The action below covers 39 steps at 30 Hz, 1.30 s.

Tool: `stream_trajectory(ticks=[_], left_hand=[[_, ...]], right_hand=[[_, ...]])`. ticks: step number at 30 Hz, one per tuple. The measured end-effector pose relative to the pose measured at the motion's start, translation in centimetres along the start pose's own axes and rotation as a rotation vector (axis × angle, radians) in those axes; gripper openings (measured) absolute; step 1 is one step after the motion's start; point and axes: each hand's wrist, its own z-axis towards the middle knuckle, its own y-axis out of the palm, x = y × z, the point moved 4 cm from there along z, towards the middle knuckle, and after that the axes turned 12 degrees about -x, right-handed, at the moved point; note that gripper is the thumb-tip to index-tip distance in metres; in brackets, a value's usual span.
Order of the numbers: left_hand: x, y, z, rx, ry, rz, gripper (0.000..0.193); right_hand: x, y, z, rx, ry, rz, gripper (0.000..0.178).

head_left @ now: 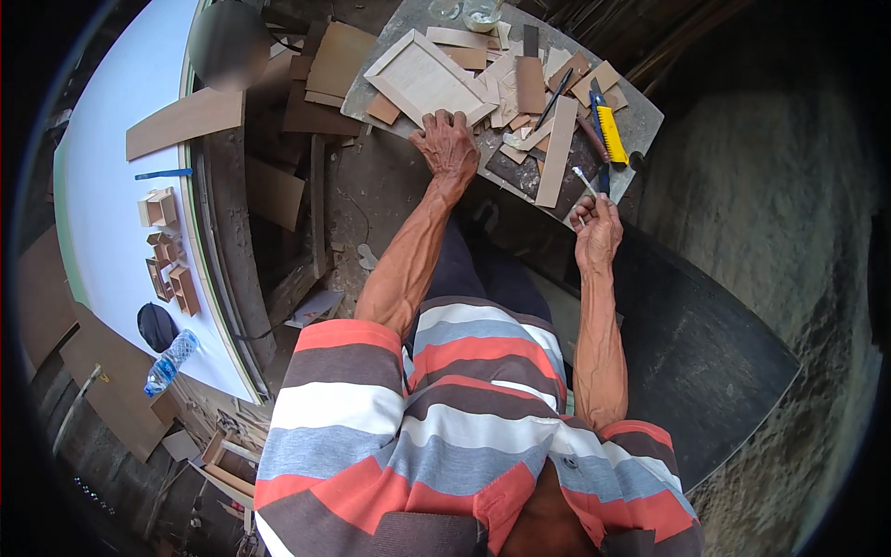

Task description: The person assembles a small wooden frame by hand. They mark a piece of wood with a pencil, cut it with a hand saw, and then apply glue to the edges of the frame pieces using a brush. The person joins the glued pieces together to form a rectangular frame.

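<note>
My left hand [446, 147] rests at the near edge of a pale framed wooden panel [432, 76], its fingers curled onto that edge. The panel lies flat at the left of a grey worktable [640, 102]. At the table's near right side, my right hand [596, 227] pinches a thin stick with a white tip [585, 180], which points up and left. Just beyond it lie a yellow-handled tool [611, 135] and a long, light wood strip [557, 153]. A slim dark tool [554, 98] sits among small wood offcuts [531, 85].
A glass jar [482, 14] stands at the table's far edge. Along the left runs a white-topped table [111, 121] with small wooden boxes [184, 290], a water bottle [171, 362] and a black cap-like item [157, 327]. A dark board [691, 343] slopes at my right.
</note>
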Motion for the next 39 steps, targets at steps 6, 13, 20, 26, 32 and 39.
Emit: stream_trajectory(ticks=[6,13,20,26,32,39], left_hand=[[0.3,-0.4,-0.2,0.024,-0.019,-0.064,0.026],[0.8,-0.7,-0.4,0.035,-0.025,-0.111,0.039],[-1.3,-0.6,-2.6,0.129,-0.066,-0.260,0.060],[-2.7,0.1,-3.4,0.133,-0.047,-0.288,0.042],[-2.8,0.8,-3.6,0.161,-0.017,-0.300,0.037],[-2.0,-0.1,-3.3,0.185,-0.054,-0.305,0.037]], right_hand=[[-0.2,0.1,0.1,-0.004,0.019,-0.018,0.016],[-0.3,-0.2,0.5,-0.013,0.027,-0.034,0.016],[-0.4,-0.3,0.7,-0.011,0.039,-0.060,0.016],[-0.2,-0.5,1.1,-0.019,0.044,-0.081,0.014],[0.0,-0.5,1.2,-0.029,0.051,-0.094,0.013],[-0.3,-0.7,1.6,-0.027,0.046,-0.088,0.013]])
